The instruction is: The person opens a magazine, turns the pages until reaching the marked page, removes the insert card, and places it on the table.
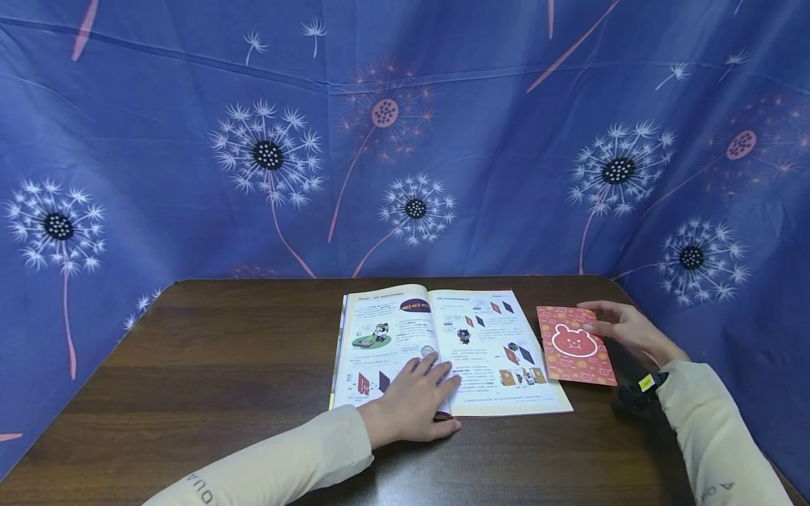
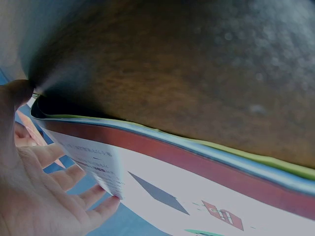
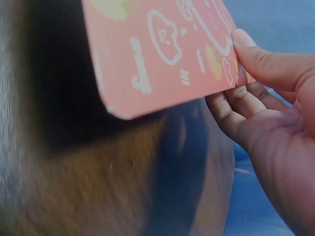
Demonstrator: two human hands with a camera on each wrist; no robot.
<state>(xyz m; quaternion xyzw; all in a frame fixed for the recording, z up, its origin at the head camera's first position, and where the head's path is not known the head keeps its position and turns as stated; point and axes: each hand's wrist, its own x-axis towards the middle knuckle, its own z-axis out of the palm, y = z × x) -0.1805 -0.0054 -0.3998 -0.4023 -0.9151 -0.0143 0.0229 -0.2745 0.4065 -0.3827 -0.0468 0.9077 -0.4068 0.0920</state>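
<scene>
An open book [image 1: 487, 337] with printed text and small cartoon pictures lies on the table. My left hand [image 1: 414, 400] rests on it near the spine at the lower edge, fingers spread. The left wrist view shows that hand's fingertips [image 2: 112, 202] on the page, with the thumb by the bottom edge of the book [image 2: 162, 172]. To the right, my right hand [image 1: 633, 336] pinches a red notebook [image 1: 577, 362] with a white-outlined bear on its cover. In the right wrist view, the thumb lies over the notebook [image 3: 162, 59] and the other fingers are beneath its edge.
The dark brown wooden table [image 1: 209, 365] extends to both sides of the book. Behind it hangs a blue cloth [image 1: 493, 140] with dandelion prints, which also comes forward along the sides. A black strap device [image 1: 642, 392] sits on the right wrist.
</scene>
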